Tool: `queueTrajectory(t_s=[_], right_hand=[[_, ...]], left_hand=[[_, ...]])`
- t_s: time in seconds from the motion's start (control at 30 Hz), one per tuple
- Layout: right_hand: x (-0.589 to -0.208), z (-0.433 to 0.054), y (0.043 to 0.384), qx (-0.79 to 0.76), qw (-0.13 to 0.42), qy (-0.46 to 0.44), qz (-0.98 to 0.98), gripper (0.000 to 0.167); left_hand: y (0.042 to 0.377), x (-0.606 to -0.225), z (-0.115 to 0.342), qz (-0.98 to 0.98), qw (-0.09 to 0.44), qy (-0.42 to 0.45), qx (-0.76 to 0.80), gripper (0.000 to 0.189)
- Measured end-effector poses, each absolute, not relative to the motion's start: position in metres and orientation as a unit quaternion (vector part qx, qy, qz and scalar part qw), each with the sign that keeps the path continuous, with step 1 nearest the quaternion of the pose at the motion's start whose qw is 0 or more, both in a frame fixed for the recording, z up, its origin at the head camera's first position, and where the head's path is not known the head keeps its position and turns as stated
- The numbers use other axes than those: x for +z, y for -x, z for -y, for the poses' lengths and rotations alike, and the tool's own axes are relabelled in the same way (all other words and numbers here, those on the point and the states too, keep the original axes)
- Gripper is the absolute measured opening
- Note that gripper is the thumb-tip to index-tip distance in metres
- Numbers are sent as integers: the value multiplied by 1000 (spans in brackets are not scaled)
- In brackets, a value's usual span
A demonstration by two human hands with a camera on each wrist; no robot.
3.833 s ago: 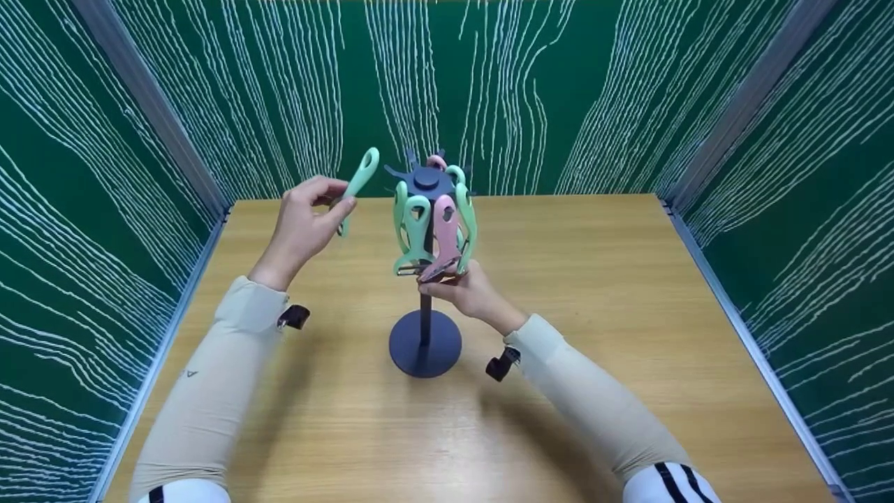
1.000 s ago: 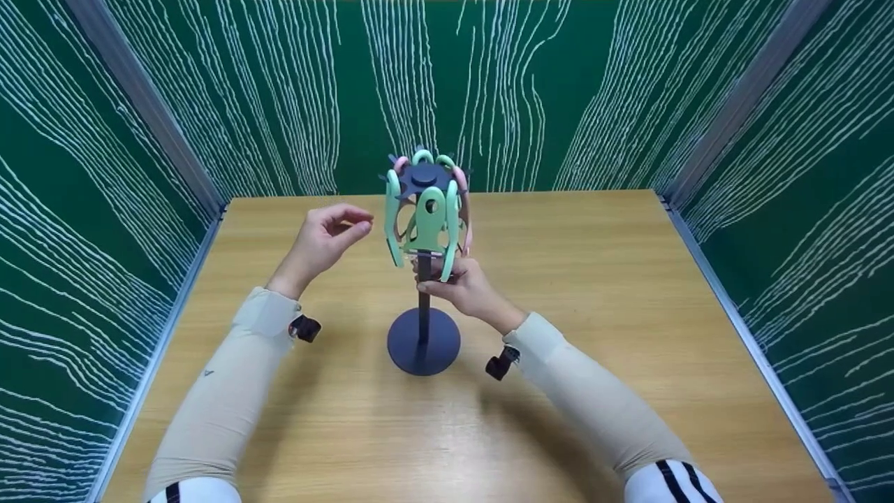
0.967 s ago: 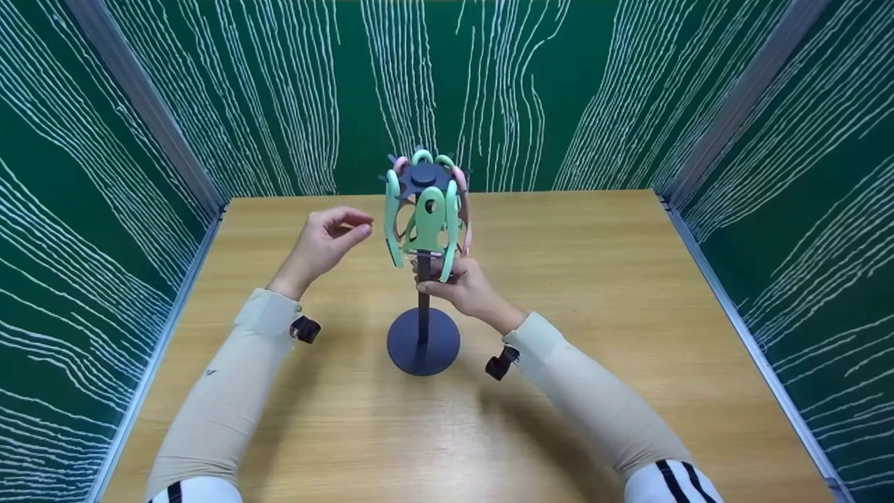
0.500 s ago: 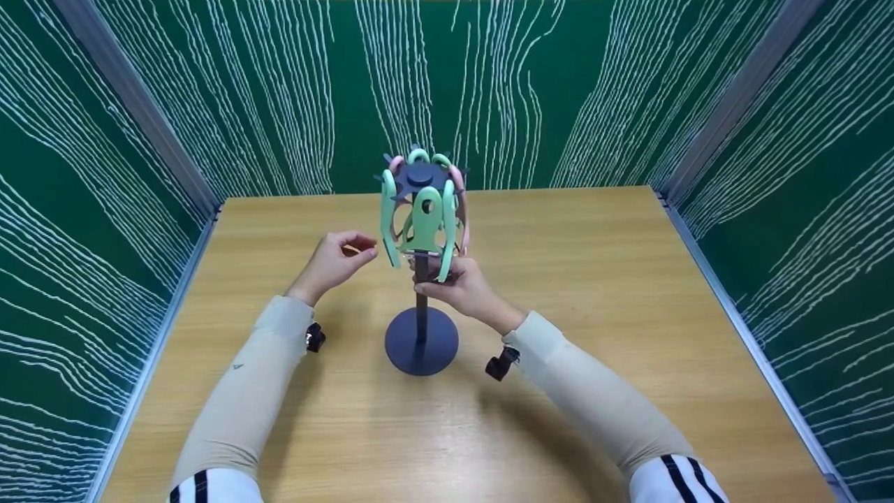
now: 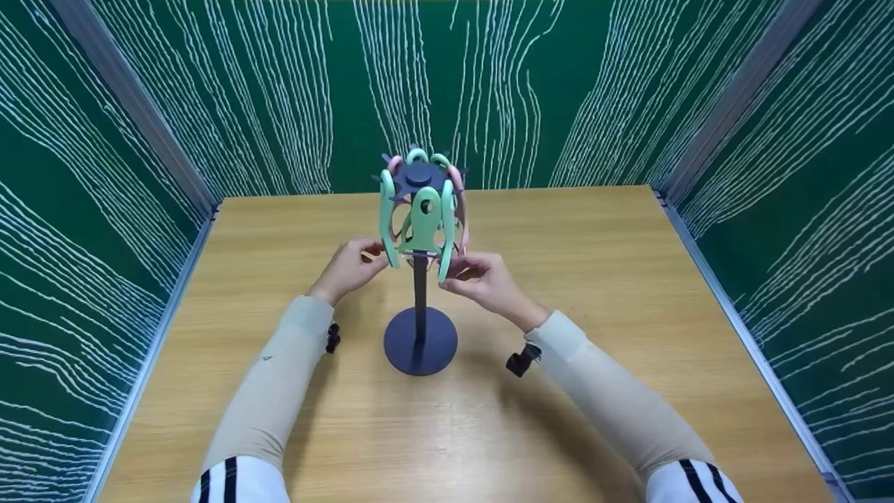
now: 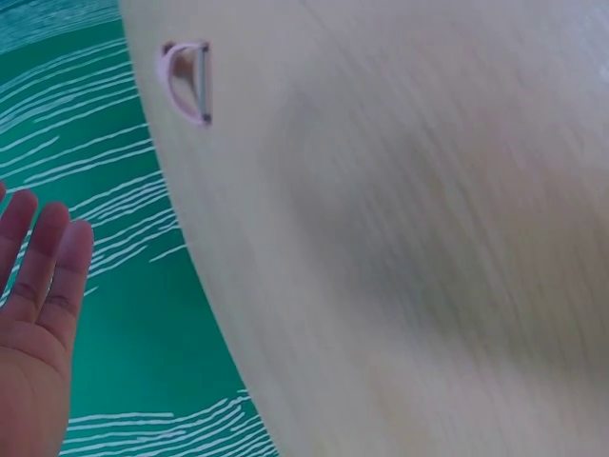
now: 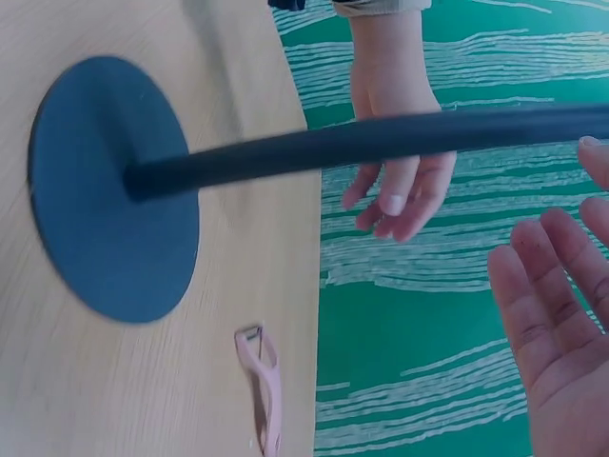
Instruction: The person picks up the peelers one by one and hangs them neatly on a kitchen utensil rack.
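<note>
A dark stand (image 5: 420, 300) rises upright from a round base, with several peelers hanging from its hooked top. Facing forward is a green peeler (image 5: 424, 225); pink peelers hang towards the back, partly hidden. My left hand (image 5: 351, 268) is left of the stand, its fingertips near the lower end of a green peeler (image 5: 387, 216); it holds nothing. To the right, my right hand (image 5: 490, 283) sits by the lower ends of the hanging peelers, fingers fairly straight in the right wrist view and off the post. Another pink peeler (image 7: 269, 386) lies on the table behind the stand.
The wooden table (image 5: 594, 314) ends in a straight far edge. Green panels (image 5: 489, 91) with white wavy lines enclose it at the back and both sides. Dark cameras (image 5: 522, 361) are strapped at the wrists.
The green peeler formerly in my left hand is gone from it, and the rack has turned. My left hand has come down and right towards the stand. My right hand has let go of the post.
</note>
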State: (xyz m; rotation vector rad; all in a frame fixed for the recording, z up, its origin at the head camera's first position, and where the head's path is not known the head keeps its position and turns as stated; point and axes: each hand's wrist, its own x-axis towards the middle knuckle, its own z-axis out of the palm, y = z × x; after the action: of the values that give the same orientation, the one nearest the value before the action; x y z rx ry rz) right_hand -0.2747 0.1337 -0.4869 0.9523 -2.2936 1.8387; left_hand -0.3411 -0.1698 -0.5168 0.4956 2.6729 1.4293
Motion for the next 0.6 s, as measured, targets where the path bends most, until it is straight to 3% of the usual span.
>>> queueTrajectory(t_s=[0.3, 0.6], right_hand=[[-498, -157, 274, 566, 28, -287, 772, 32], [-509, -175, 273, 537, 44, -273, 797, 33]], left_hand=[[351, -538, 152, -900, 40, -172, 398, 29], [356, -552, 137, -914, 64, -128, 380, 66]])
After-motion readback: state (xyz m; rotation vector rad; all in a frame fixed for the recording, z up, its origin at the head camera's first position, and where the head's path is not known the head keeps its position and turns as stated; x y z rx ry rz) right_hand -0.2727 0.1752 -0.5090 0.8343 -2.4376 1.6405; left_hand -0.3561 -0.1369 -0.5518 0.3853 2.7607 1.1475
